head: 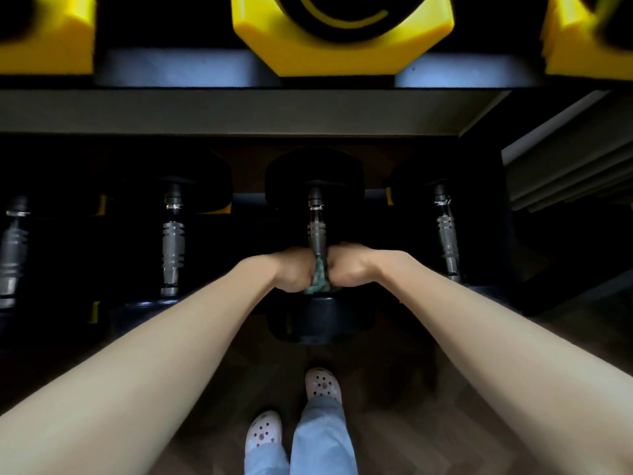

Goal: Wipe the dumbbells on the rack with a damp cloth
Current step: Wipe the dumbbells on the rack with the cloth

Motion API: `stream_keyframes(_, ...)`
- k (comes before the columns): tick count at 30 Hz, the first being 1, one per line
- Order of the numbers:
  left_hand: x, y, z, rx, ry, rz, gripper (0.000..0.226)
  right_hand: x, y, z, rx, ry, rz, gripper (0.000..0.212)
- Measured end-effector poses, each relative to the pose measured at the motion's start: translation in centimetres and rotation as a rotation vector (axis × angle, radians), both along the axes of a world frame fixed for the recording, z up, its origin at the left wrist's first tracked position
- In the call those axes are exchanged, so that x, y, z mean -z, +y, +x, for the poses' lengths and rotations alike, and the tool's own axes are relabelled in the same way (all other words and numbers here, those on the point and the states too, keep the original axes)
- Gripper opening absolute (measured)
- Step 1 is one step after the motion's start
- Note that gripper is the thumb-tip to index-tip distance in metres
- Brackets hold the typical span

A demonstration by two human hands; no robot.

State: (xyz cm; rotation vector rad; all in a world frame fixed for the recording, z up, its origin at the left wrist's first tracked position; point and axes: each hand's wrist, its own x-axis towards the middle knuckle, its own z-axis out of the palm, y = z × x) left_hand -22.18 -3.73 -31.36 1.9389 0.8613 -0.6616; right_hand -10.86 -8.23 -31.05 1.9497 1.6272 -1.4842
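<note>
We see the left hand [295, 271] and right hand [346, 269], fingers curled, gripping a crumpled green cloth [318, 282]. It wraps the ribbed metal handle [317, 234] of a black dumbbell [318, 320] (lower shelf).

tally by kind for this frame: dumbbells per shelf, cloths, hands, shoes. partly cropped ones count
Yellow dumbbell heads, upper shelf: 3
Metal-handled dumbbells, lower shelf: 4
Green cloth: 1
Hands, left hand and right hand: 2
Shoes: 2
Total: 12
</note>
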Motion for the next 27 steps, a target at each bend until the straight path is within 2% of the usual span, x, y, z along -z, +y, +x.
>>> stream_keyframes(3, -1.9, 0.1, -0.8, -0.001, -0.026, -0.049, 0.042, -2.6, -0.6, 0.5, 0.124, 0.091, -0.003, 0.037)
stream_keyframes(4, -2.2, 0.1, -1.0, -0.003, -0.022, -0.068, 0.041, -3.3, -0.8, 0.6, 0.133, 0.108, -0.004, 0.039)
stream_keyframes(5, -2.6, 0.2, -1.2, -0.004, -0.017, -0.072, 0.04, -3.4, -0.9, 0.8, 0.136, 0.115, -0.008, 0.036)
stream_keyframes(7, -4.3, 0.2, -2.1, -0.036, -0.016, -0.096, 0.036, -4.6, -1.4, 0.7, 0.184, 0.148, -0.026, 0.015)
stream_keyframes(9, -5.6, 0.2, -2.5, -0.149, -0.076, -0.172, 0.031, -5.3, -2.2, 1.2, 0.308, 0.211, -0.01, 0.016)
stream_keyframes(12, -7.5, -0.3, -2.8, -0.492, -0.246, -0.373, 0.016, -7.0, -4.7, 2.4, 0.655, 0.375, 0.035, 0.018)
stream_keyframes(14, -8.1, -0.7, -2.0, -0.619, -0.321, -0.453, 0.02, -7.8, -6.4, 3.5, 0.844, 0.501, 0.058, 0.027)
stream_keyframes(17, -8.3, -1.7, 0.5, -0.702, -0.382, -0.429, 0.03, -8.4, -8.1, 5.0, 1.01, 0.652, 0.086, 0.03)
stream_keyframes(19, -8.3, -2.4, 2.4, -0.733, -0.424, -0.429, 0.036, -8.4, -9.0, 6.5, 1.065, 0.757, 0.086, 0.028)
stream_keyframes(21, -8.2, -3.3, 4.3, -0.746, -0.469, -0.444, 0.027, -8.4, -9.9, 8.4, 1.076, 0.809, 0.086, 0.029)
stream_keyframes(24, -7.4, -4.6, 7.4, -0.819, -0.491, -0.563, 0.023, -7.9, -11.5, 12.4, 1.067, 0.784, 0.077, 0.032)
stream_keyframes(27, -6.8, -5.4, 10.2, -0.841, -0.48, -0.619, 0.035, -7.3, -12.6, 16.4, 1.121, 0.788, 0.041, 0.024)
